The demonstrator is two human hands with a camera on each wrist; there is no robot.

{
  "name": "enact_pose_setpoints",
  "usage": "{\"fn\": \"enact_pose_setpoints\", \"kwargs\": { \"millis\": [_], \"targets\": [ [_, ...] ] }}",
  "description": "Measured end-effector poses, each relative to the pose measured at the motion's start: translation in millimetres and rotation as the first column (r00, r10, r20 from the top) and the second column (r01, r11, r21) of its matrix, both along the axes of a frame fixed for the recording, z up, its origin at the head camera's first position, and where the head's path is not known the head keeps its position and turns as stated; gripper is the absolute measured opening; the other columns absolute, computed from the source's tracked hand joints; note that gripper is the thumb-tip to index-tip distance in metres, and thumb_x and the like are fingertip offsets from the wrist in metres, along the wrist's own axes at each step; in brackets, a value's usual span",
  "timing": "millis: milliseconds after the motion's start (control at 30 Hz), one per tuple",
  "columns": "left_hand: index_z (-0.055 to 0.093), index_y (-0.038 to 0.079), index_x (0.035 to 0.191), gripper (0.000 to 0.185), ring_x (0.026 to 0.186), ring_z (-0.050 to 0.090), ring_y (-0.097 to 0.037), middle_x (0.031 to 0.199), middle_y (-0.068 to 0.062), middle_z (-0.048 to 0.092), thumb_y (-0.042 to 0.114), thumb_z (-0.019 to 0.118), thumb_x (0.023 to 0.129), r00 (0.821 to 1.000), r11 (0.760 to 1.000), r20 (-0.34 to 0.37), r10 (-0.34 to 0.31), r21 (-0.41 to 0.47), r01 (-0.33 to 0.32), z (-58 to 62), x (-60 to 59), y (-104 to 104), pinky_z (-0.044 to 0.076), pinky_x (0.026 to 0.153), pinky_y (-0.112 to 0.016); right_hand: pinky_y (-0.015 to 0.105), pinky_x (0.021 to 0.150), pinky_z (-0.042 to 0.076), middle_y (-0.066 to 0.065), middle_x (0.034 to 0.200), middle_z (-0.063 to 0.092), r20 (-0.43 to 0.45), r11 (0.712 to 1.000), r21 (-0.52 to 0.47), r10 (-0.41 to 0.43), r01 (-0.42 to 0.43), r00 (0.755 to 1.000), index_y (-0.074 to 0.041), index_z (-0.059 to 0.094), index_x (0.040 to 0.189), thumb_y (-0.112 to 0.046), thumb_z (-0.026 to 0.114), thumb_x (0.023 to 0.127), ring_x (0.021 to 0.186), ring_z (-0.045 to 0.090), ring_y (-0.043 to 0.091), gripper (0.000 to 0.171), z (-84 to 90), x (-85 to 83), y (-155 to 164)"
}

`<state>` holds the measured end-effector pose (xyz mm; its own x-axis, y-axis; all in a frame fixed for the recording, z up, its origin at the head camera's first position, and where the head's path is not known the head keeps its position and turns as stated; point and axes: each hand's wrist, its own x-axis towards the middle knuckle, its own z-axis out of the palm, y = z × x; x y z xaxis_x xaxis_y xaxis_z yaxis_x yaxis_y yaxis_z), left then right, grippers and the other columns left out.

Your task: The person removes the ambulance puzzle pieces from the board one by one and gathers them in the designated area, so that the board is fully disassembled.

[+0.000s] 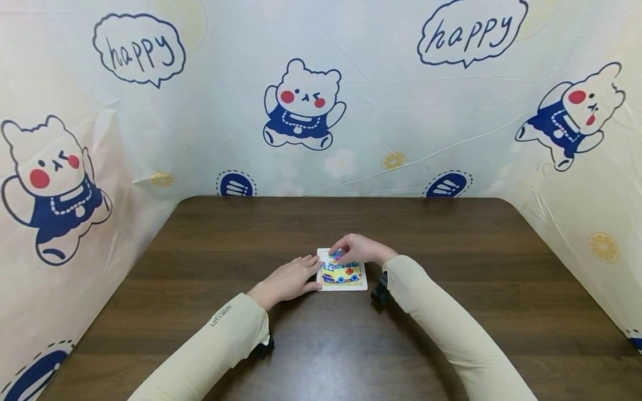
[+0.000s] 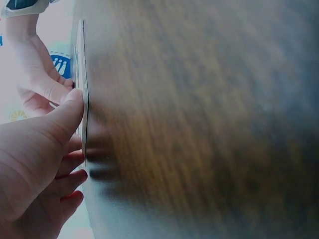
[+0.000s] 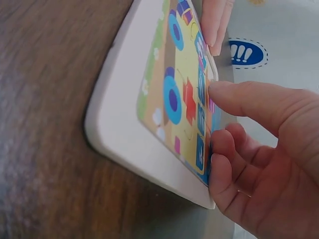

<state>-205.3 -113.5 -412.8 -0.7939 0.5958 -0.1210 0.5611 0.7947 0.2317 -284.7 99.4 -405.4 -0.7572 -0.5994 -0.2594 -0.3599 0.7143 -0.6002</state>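
Head view: left hand (image 1: pixel 293 278) steadies white square ambulance puzzle board (image 1: pixel 343 272); right hand (image 1: pixel 357 249) pinches last piece at 12 o'clock, nearly complete

a dark wooden table (image 1: pixel 451 334) stands enclosed by what looks like a bear-printed plastic sheet (image 1: pixel 381 111).
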Motion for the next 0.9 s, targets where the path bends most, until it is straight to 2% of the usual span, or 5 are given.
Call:
{"fn": "enact_pose_setpoints", "kwargs": {
  "millis": [267, 433, 567, 700, 900],
  "targets": [
    [0.040, 0.004, 0.142, 0.063, 0.138, 0.035, -0.031, 0.148, -0.015, 0.039, 0.040, 0.055, 0.093, 1.000, 1.000, 0.006, -0.003, 0.014, 0.003, 1.0, 0.3, 0.7, 0.029, 0.114, -0.045, 0.038, 0.089, 0.043, 0.006, 0.109, 0.054, -0.008, 0.999, -0.024, -0.026, 0.026, 1.000, -0.019, 0.070, 0.110, -0.014, 0.067, 0.087, 0.099, 0.047, 0.019, 0.024, 0.8, 0.1, 0.9],
    [0.042, 0.013, 0.142, 0.056, 0.137, 0.036, -0.034, 0.149, -0.017, 0.037, 0.037, 0.055, 0.094, 0.999, 1.000, 0.023, -0.022, 0.020, 0.021, 2.6, 0.0, 0.2, 0.031, 0.112, -0.048, 0.044, 0.095, 0.043, 0.008, 0.116, 0.056, -0.005, 0.999, -0.027, -0.032, 0.032, 0.999, -0.017, 0.068, 0.113, -0.011, 0.064, 0.089, 0.103, 0.049, 0.021, 0.026, 0.7, 0.2, 0.5],
    [0.044, 0.018, 0.141, 0.052, 0.138, 0.035, -0.035, 0.150, -0.017, 0.035, 0.037, 0.054, 0.094, 0.999, 1.000, 0.032, -0.031, 0.000, 0.031, 4.5, -0.1, 0.5, 0.032, 0.111, -0.049, 0.040, 0.093, 0.046, 0.008, 0.111, 0.060, -0.014, 0.997, -0.021, -0.068, 0.068, 0.998, -0.011, 0.064, 0.116, -0.011, 0.064, 0.089, 0.099, 0.052, 0.020, 0.027, 0.0, -0.2, -0.6],
    [0.044, 0.019, 0.141, 0.052, 0.138, 0.033, -0.035, 0.150, -0.017, 0.034, 0.037, 0.054, 0.094, 0.999, 1.000, 0.051, -0.016, -0.012, 0.017, 7.4, 0.2, 1.3, 0.031, 0.112, -0.049, 0.035, 0.089, 0.048, 0.006, 0.104, 0.063, -0.008, 0.994, -0.030, -0.106, 0.106, 0.994, -0.008, 0.065, 0.111, -0.012, 0.063, 0.090, 0.094, 0.055, 0.018, 0.022, -0.5, -1.2, 0.5],
    [0.045, 0.019, 0.141, 0.051, 0.138, 0.034, -0.035, 0.150, -0.017, 0.034, 0.038, 0.054, 0.094, 0.999, 0.999, 0.048, -0.024, -0.023, 0.025, 7.3, -0.9, 1.8, 0.030, 0.112, -0.048, 0.026, 0.069, 0.048, 0.006, 0.088, 0.060, 0.077, 0.981, -0.129, -0.135, 0.144, 0.988, -0.011, 0.068, 0.108, -0.010, 0.059, 0.091, 0.076, 0.054, 0.017, 0.020, -0.6, -2.3, 8.1]
  ]
}}
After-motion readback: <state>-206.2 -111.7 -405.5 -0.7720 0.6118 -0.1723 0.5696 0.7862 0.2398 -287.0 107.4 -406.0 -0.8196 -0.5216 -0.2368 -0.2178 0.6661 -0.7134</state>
